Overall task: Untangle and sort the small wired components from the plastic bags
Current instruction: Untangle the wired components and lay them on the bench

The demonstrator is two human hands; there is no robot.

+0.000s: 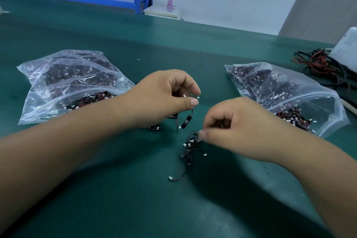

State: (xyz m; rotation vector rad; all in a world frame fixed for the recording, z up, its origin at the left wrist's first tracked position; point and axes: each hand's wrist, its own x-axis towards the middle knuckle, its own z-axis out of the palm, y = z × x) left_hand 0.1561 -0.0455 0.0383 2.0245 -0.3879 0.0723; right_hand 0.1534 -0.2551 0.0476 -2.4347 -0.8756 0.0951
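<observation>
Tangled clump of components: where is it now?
Head view, centre of the green table: the tangled clump is pinched at its top by the right hand, just below and right of the left hand.

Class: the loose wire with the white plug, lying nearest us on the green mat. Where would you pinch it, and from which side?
Pinch the white plug at its free left end, coming from above on the left. It lies flat on the mat, apart from the tangle the right hand pinches, and its stiff block likely grips better than thin wire.

bags (75, 83) (286, 91) flanking, open mat (135, 189) between
</observation>
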